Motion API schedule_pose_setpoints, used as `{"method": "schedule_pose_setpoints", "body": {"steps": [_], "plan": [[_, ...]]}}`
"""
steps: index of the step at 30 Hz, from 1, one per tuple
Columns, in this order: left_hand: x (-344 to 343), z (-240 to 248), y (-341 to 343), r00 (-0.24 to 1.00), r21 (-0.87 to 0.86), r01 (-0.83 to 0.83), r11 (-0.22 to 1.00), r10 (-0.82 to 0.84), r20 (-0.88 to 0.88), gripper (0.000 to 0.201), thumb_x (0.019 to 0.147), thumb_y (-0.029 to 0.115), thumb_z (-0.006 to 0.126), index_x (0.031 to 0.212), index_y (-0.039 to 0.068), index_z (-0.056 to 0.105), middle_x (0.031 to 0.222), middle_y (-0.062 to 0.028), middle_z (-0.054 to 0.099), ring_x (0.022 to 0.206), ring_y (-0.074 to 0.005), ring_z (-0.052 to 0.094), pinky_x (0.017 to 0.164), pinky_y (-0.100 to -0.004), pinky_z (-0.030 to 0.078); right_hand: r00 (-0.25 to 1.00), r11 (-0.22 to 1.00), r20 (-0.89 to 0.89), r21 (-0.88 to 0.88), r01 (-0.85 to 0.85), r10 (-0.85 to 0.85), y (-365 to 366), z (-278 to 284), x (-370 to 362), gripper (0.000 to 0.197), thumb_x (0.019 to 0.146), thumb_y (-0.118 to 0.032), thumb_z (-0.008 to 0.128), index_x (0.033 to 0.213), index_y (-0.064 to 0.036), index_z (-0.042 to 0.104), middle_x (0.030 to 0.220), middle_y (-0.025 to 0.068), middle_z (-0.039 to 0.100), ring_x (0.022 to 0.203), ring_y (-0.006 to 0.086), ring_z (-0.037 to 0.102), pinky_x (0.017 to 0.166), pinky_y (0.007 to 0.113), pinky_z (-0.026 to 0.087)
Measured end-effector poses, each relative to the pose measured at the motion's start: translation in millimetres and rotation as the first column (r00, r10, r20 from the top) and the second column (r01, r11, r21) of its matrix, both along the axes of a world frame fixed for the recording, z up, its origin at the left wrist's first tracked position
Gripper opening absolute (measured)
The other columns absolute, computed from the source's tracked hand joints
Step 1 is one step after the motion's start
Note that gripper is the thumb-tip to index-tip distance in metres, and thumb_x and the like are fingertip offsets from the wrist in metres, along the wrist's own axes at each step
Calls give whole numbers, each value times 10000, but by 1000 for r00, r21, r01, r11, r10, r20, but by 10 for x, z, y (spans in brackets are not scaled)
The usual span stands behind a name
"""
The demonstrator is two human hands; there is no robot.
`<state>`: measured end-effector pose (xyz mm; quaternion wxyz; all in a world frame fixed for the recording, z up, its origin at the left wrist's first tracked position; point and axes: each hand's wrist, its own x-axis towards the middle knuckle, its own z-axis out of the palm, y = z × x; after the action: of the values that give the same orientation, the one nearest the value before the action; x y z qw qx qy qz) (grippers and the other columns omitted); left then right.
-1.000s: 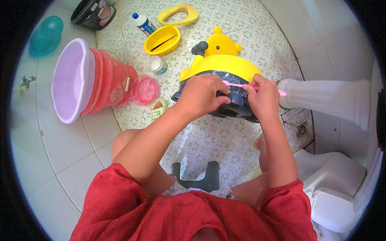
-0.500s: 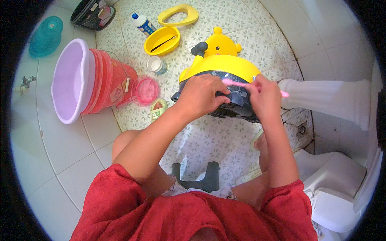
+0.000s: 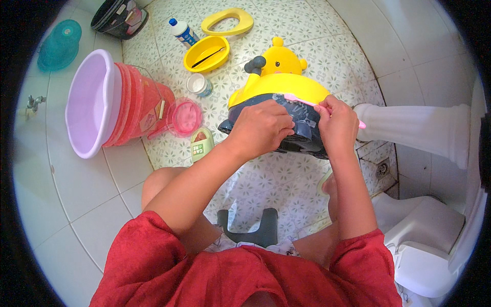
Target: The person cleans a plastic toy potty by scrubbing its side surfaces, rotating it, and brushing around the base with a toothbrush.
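Observation:
A yellow animal-shaped child's potty [image 3: 294, 84] with a dark base [image 3: 304, 123] lies tipped on the tiled floor, its base toward me. Whitish wet smears mark that dark part. In my right hand [image 3: 338, 123] is a pink toothbrush [image 3: 305, 101], its head against the base close to the yellow rim. The tail of its handle sticks out to the right of the hand. My left hand [image 3: 263, 127] is closed on the dark base at its near left side, fingers curled on a protruding part; the thumb is partly hidden.
Left stand a red bucket [image 3: 134, 102] and a lilac basin [image 3: 108, 102]. Nearby are a pink lid [image 3: 186, 117], a small jar [image 3: 199, 85], a yellow bowl [image 3: 217, 60] with a black brush, a bottle [image 3: 182, 31] and a yellow seat ring [image 3: 240, 31]. A white pedestal [image 3: 414, 125] stands right.
The toothbrush head has moved slightly up toward the yellow rim. My left hand has shifted a little downward, its fingers more curled, and the potty has tilted slightly.

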<state>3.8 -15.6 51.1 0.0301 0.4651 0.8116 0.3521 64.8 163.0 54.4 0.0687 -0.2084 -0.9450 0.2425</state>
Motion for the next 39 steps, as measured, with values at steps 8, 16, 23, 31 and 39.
{"method": "schedule_pose_setpoints", "body": {"steps": [8,16,23,31,39], "plan": [[-10,24,7,1000,-5,0,1000,0,29,144,678,85,767,777,64,664,876,-55,684,824,-249,648,715,-341,532,996,997,61,-30,69,-67,118,9,-18,151,758,-173,720,767,-35,659,750,163,659,724,357,640,659,454,484],[0,-13,88,995,-27,56,998,-54,90,125,685,42,737,775,57,653,889,-59,690,845,-260,651,730,-352,531,990,995,118,-46,86,-80,84,-3,-35,157,748,-179,736,777,-45,660,749,165,668,721,354,650,658,441,492],[-22,20,17,995,-16,40,999,-39,92,135,688,39,731,810,54,676,871,-71,685,818,-266,645,715,-356,528,962,971,207,-122,205,-177,357,28,31,141,734,-163,737,745,-43,663,741,169,670,710,339,659,646,432,495],[-21,6,113,995,-35,54,998,-50,90,153,680,40,732,826,53,685,844,-76,675,809,-266,642,710,-356,526,982,989,149,-77,129,-117,215,26,-98,150,729,-169,745,775,-49,668,755,154,674,729,339,661,665,421,499],[-6,-17,83,995,-8,37,999,-36,94,150,658,27,740,794,57,685,852,-66,684,806,-258,644,711,-355,527,973,985,192,-85,148,-130,269,10,-12,167,747,-187,732,746,-40,652,745,165,662,724,350,648,660,434,489]]}}
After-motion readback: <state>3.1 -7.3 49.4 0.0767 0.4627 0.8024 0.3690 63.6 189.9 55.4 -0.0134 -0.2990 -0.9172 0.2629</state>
